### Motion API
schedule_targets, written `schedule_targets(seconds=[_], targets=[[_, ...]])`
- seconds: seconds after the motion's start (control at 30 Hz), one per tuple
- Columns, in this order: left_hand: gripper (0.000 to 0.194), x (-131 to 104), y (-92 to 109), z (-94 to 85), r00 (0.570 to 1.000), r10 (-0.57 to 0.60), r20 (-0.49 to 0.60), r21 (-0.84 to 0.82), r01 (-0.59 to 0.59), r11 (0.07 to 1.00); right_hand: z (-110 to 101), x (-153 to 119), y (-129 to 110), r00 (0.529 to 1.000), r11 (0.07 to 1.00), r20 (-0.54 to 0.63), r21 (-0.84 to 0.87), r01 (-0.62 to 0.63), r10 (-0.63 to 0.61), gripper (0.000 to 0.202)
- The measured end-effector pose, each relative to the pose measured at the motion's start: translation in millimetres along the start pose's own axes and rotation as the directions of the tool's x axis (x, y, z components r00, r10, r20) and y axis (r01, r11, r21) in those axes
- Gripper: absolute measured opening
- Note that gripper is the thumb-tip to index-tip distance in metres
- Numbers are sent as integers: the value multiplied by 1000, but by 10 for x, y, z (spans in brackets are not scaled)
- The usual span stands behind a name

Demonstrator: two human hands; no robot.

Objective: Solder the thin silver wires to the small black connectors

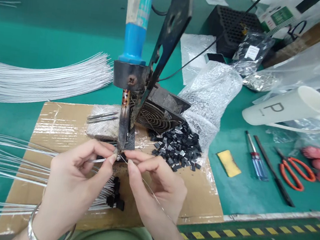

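A soldering iron with a blue handle [136,36] is clamped upright in a metal stand [170,32], its dark tip [123,131] pointing down between my hands. My left hand [78,180] pinches a white wire [97,161], its end right under the tip. A thin strand of solder wire [151,192] runs through the pinched thumb and forefinger of my right hand [155,181], its end close to the tip. Fingers partly hide the small joint there. Below my left hand lie several white wires with black connectors [116,196] on their ends.
Loose black connectors [177,145] are heaped beside a fan [157,116] on the cardboard [197,201]. A bundle of white wires [37,83] lies at left. On the right are a yellow sponge [228,163], a screwdriver [256,158], orange-handled scissors [295,170] and a white mug [285,107].
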State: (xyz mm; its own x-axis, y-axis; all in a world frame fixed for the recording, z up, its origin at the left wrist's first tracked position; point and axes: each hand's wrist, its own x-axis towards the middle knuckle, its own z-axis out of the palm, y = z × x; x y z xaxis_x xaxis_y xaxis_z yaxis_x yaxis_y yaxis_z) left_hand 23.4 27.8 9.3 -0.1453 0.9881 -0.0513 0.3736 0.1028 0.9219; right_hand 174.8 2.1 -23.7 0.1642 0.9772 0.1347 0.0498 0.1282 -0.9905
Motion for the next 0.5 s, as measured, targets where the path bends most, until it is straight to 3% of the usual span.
schedule_targets(seconds=[0.5], targets=[[10,-11,-21,7,999,44,-9,28,-44,999,4,-4,-6,999,999,1,-4,37,-37,19]])
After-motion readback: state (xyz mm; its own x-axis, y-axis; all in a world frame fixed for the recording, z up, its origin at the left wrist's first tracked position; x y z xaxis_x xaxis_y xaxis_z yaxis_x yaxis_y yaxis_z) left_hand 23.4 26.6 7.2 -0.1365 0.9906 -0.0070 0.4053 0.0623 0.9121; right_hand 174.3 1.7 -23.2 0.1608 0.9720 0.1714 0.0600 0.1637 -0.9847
